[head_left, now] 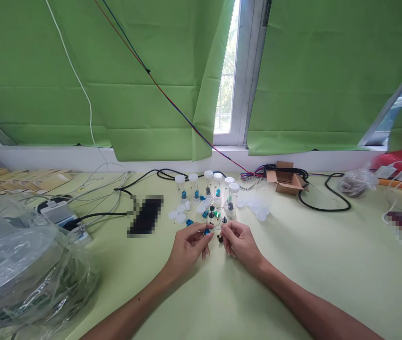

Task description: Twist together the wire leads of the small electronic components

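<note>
Both of my hands meet over the middle of the table. Between its thumb and index finger, my left hand [189, 244] pinches a small blue plastic piece [207, 232] with a thin dark stem pointing up. My right hand [240, 243] is closed in a pinch close beside it; a thin strand shows at its fingertips, too fine to name. A small black piece [220, 239] lies between the hands. Just beyond the fingers are loose green pieces [217, 214] and another blue piece [189, 222]. Clear tubes with white caps [180, 189] stand upright behind, several holding blue or dark pieces.
Loose white caps [181, 218] lie left of the tubes, translucent ones [261, 216] to the right. An open cardboard box [286, 182], black cable [346, 208], dark pixelated rectangle [146, 216], power strip [59, 215] and large plastic-wrapped bundle [27, 264] surround the work area.
</note>
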The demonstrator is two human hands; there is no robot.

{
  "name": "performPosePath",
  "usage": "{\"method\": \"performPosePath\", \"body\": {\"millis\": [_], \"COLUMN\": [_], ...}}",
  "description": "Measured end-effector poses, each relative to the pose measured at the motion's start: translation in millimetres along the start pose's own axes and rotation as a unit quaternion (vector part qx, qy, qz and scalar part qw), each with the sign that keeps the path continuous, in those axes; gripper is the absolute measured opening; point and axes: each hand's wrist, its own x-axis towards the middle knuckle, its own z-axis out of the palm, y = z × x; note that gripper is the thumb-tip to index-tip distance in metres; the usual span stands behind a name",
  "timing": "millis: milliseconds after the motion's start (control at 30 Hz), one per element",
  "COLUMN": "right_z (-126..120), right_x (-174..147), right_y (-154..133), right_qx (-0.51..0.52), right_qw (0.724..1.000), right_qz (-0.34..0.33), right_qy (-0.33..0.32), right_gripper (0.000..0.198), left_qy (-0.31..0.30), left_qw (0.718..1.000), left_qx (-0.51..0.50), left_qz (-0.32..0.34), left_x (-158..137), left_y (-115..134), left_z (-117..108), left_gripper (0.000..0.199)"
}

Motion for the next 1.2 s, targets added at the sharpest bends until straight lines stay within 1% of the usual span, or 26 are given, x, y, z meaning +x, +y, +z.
{"method": "performPosePath", "body": {"millis": [333, 533, 767, 933, 1200], "right_z": [-1, -1, 0, 0, 0], "right_x": [0, 1, 0, 0, 0], "right_y": [-3, -1, -1, -3, -3], "right_qx": [-0.003, -0.009, -0.015, -0.011, -0.006], "right_qw": [1.0, 1.0, 0.999, 0.999, 0.999], "right_qz": [0.014, 0.026, 0.041, 0.045, 0.042], "right_qy": [-0.015, -0.013, -0.01, -0.01, -0.02], "right_gripper": [0.042, 0.044, 0.045, 0.045, 0.042], "left_qy": [-0.002, -0.006, -0.001, 0.009, 0.016], "left_qw": [1.0, 0.999, 0.998, 0.996, 0.993], "left_qx": [0.004, 0.023, 0.037, 0.057, 0.08], "left_qz": [0.013, 0.027, 0.045, 0.063, 0.087], "left_x": [1, 1, 0, -1, -1], "left_y": [-4, -8, -9, -11, -9], "left_z": [-1, -2, -2, -2, -1], "left_gripper": [0.025, 0.025, 0.023, 0.025, 0.024]}}
